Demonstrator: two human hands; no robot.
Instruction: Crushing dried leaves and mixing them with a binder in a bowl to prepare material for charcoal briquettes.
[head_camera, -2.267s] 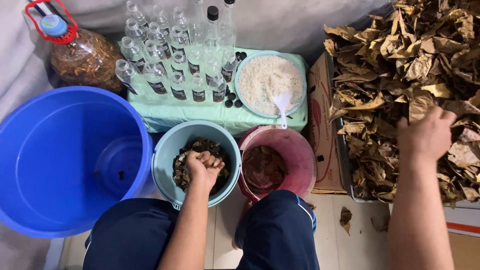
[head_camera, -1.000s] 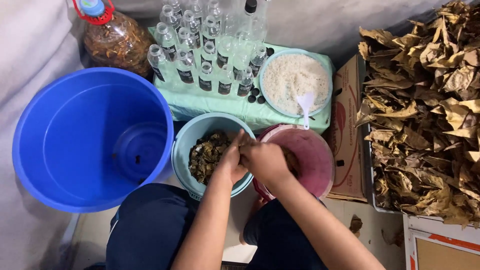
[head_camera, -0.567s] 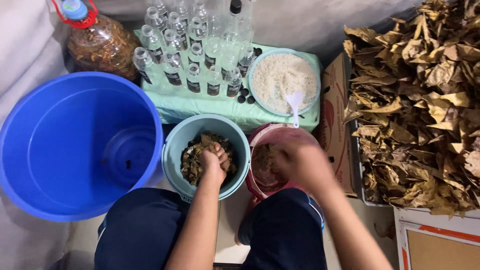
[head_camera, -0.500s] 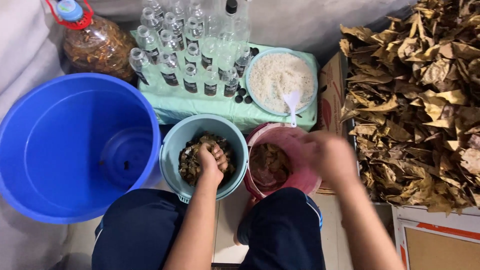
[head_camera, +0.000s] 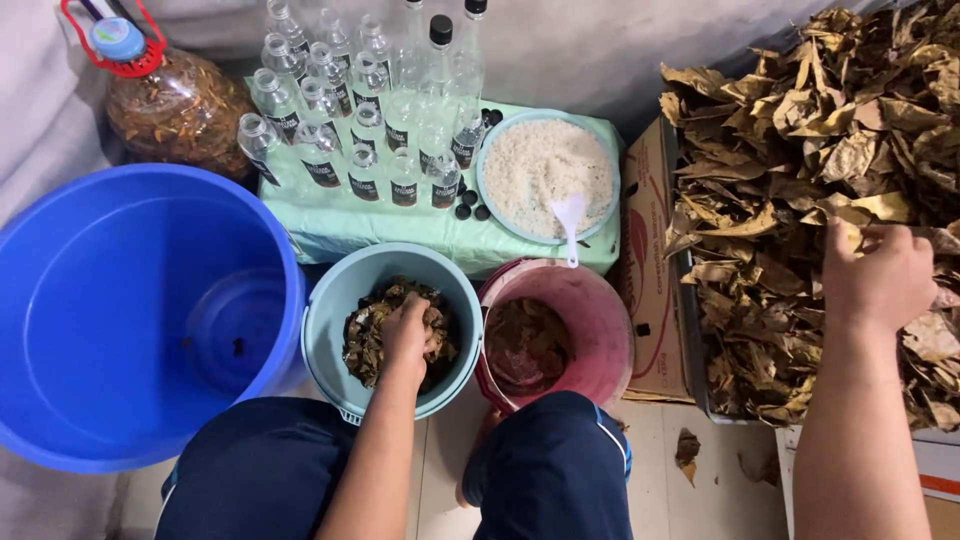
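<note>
Left hand: the left hand (head_camera: 405, 330) is down inside the pale bucket (head_camera: 330, 300), fingers curled into the leaf bits (head_camera: 365, 335) there. It looks like a loose clutch, but the fingertips are buried, so how firm it is I cannot tell.
Right hand: the right hand (head_camera: 885, 280) is far out to the right, palm down on the leaf pile (head_camera: 790, 200), fingers bent over a dry leaf at the pile's near middle. Pinching or only pressing? Cannot tell.
Key relation: the pile lies to the right of the body, directly under the right hand and well apart from the left; the right arm is the near one, stretched nearly straight.
Pile axis: the heap runs away from the person, its long side roughly in line with the right forearm.
Between the hands: the red bucket (head_camera: 600, 320) sits just right of the pale bucket, touching it, with wet dark leaves in its bottom; the right hand is well clear of it.
Box: the pile's carton (head_camera: 650, 300) stands between the red bucket and the right hand.
Beyond the left hand: a rice plate (head_camera: 500, 150) with a white spoon (head_camera: 570, 215), and clear bottles (head_camera: 350, 130) on a green cloth.
Left of the left hand: the big blue tub (head_camera: 60, 300), just beside the pale bucket.
Far corner: a jug (head_camera: 175, 100) packed with brown leaves.
</note>
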